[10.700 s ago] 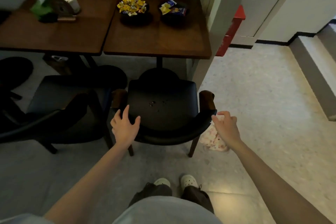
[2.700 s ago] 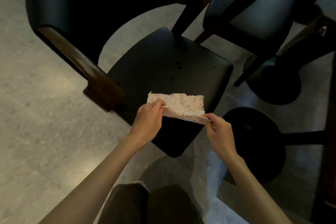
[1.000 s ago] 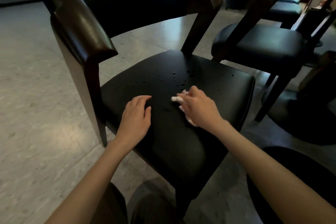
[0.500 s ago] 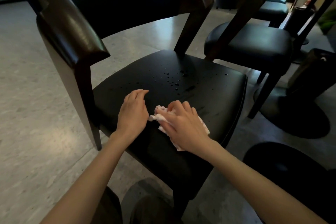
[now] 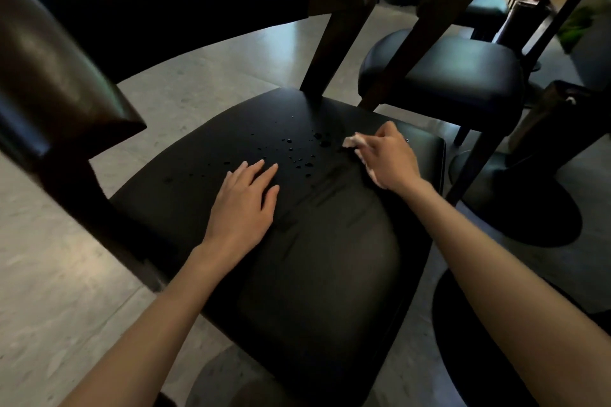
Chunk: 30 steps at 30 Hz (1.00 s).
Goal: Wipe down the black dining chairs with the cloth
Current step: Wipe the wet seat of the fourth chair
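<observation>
You look down on a pale speckled floor (image 5: 59,291) catching soft light, a round black table base (image 5: 529,208) at right, greenery (image 5: 575,28) far beyond.

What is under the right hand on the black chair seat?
A pale crumpled cloth shows only at the fingertips of the right hand; the rest is covered. It lies on the black padded chair seat.

Plenty of open seat (image 5: 317,274) up front; boxed in by armrest (image 5: 66,89) on the left, back post (image 5: 334,43) behind, second chair (image 5: 463,76) close right.
</observation>
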Tool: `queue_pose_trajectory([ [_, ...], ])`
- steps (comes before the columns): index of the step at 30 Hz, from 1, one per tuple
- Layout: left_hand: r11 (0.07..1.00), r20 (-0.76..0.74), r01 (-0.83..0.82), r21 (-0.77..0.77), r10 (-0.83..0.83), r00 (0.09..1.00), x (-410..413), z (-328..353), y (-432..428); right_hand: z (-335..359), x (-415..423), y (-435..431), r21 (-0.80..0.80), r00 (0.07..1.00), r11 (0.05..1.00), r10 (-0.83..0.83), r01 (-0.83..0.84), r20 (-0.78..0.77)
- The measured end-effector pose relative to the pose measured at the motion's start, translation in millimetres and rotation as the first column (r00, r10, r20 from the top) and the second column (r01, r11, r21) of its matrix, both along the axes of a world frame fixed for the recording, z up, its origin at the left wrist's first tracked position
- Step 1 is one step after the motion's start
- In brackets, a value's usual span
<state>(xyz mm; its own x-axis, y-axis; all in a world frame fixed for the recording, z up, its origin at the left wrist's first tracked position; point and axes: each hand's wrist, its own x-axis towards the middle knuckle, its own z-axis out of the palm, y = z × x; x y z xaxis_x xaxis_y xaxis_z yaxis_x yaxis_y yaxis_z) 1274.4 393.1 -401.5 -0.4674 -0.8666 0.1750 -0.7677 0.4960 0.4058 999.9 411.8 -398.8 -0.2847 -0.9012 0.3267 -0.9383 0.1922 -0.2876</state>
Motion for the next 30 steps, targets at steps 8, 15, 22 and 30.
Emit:
queue_pose_trajectory([
  [8,0.998,-0.135,-0.059,-0.025,0.055,0.989,-3,-3,-1,-6,-42,-57,0.044,0.948,0.951,-0.308,0.306,0.075],
  [15,0.993,-0.178,-0.117,0.005,0.116,0.977,-2,-4,-1,3,81,18,0.152,0.980,0.968,0.196,-0.199,0.032],
  [22,0.992,-0.159,-0.128,0.003,0.126,0.979,1,-5,1,35,71,16,-0.101,0.958,0.954,0.275,-0.282,-0.081],
  [30,0.989,-0.180,-0.143,0.024,0.145,0.973,2,-6,2,-4,-15,-73,0.220,0.994,0.975,0.038,-0.016,-0.098],
])
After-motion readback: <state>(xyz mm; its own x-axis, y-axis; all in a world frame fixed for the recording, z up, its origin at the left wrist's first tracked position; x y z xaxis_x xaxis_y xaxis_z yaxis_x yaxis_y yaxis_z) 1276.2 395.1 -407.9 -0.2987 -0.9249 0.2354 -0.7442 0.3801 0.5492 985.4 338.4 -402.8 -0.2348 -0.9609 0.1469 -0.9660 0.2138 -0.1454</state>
